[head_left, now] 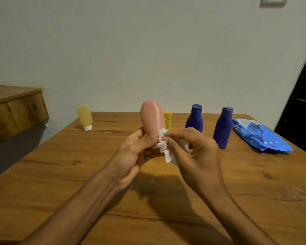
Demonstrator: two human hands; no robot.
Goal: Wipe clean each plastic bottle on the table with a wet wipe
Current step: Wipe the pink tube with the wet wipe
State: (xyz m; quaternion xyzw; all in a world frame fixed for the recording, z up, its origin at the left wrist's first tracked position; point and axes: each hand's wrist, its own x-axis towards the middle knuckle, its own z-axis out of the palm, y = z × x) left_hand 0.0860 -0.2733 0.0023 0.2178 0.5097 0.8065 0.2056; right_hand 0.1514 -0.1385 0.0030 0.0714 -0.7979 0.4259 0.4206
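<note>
Gripping pink bottle [151, 117] low in left hand [134, 151] fingers, raised above mid counter [60, 174]; pinching bunched wet wipe [163, 145] against its right side with right hand [194, 149] fingers. Risk: slipping on wetted plastic, dropping, toppling blue bottle [194, 119] just beyond.

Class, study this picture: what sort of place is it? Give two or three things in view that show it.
Probably a room in a home: a wooden table stands by a plain painted wall with a switch plate, and blue toiletry bottles and a wet-wipe pack sit on it.
</note>
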